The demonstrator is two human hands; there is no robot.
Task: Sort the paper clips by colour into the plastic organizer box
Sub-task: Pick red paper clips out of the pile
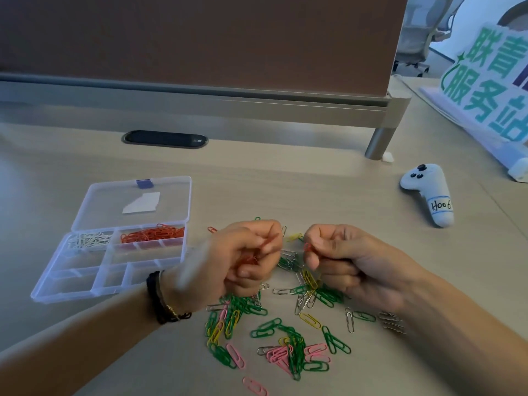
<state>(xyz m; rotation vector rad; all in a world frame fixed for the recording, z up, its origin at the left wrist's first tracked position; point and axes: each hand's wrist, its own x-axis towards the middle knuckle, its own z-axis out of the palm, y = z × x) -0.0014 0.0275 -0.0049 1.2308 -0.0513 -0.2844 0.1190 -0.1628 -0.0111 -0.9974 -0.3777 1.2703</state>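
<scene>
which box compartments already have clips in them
Only the two back ones, next to the lid: the left holds white clips, the right holds red clips. The other compartments of the box look empty.

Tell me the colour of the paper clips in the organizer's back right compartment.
Orange-red paper clips, seen in the head view, in the clear plastic organizer box.

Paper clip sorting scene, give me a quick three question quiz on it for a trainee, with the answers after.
1. True or false: the organizer box lies with its lid open.
2. Which colour fills the compartment beside the white clips? A) green B) red C) pink
3. What does the right hand pinch?

Key: 1 true. 2 B, the red clips. 3 A red clip; the left hand grips several red ones too.
</scene>
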